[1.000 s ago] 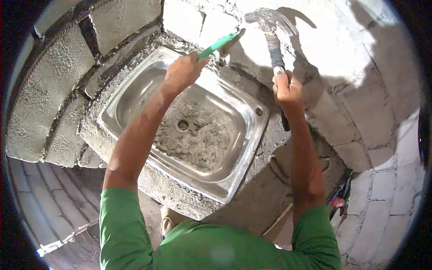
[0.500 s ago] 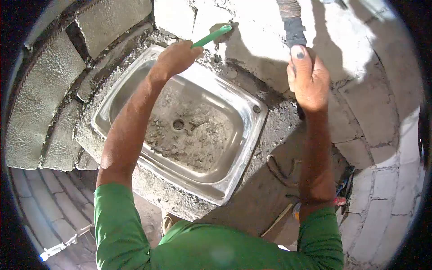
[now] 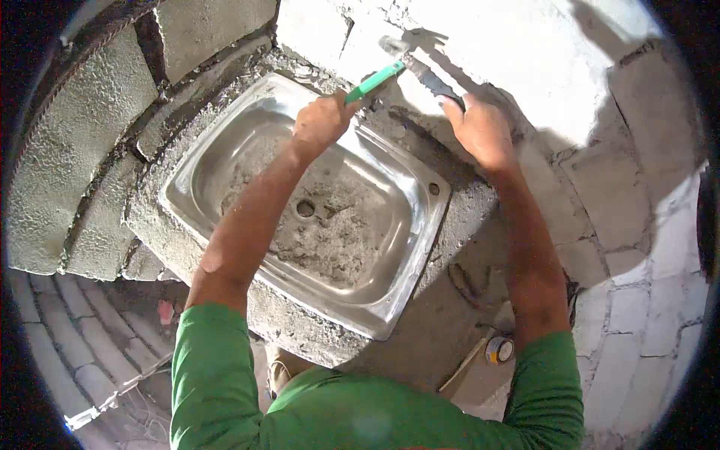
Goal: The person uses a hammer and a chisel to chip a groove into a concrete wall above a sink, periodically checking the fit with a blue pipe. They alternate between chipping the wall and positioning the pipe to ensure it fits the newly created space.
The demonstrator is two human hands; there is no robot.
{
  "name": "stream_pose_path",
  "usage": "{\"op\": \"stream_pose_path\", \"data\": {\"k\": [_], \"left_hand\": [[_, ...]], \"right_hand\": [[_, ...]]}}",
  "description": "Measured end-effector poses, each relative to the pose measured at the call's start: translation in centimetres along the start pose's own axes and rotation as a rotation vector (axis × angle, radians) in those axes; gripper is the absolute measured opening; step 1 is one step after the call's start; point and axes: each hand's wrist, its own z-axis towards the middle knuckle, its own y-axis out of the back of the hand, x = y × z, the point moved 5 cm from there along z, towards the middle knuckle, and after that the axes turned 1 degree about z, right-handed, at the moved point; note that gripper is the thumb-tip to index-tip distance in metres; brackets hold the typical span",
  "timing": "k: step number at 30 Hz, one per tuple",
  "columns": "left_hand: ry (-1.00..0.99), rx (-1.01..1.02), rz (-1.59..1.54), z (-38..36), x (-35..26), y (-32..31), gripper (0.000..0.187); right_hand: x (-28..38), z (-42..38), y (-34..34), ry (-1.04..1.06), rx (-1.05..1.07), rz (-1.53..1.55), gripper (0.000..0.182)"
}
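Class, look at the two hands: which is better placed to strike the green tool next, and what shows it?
Probably the right hand: it grips the hammer, whose head is near the upper end of the green tool. The left hand holds that tool.

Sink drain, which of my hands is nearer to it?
Your left hand, over the sink's rim beyond the drain; your right hand, holding the hammer, is farther off, outside that rim.

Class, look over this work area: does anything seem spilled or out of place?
Yes. Grey rubble and dust lie in the sink around its drain. That looks odd because a basin normally holds water, not masonry debris.
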Motion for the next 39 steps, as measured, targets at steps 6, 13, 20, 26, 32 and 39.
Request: {"op": "stream_pose_path", "data": {"k": [6,13,20,26,32,39], "left_hand": [[0.014,0.114,0.005,0.4,-1.6,2.1,0.037],[-0.016,0.152,0.119,0.8,-2.5,2.2,0.037],[0.01,0.186,0.087,2.0,-3.1,2.9,0.039],[-0.009,0.223,0.19,2.6,-4.4,4.0,0.034],[-0.052,0.275,0.21,3.6,-4.5,3.7,0.038],[-0.073,0.29,0.234,3.9,-4.5,3.7,0.039]], "right_hand": [[5.4,-3.1,8.8,0.098,-0.345,0.556,0.034],[-0.5,-1.7,-1.6,0.018,-0.064,0.093,0.051],[2.4,-4.6,7.6,-0.103,-0.321,0.869,0.026],[-2.1,-3.1,-1.1,0.094,-0.378,0.361,0.038],[-3.1,-3.2,-1.2,-0.354,-0.1,0.642,0.044],[-1.8,-4.1,4.7,0.063,-0.685,0.778,0.036]]}}
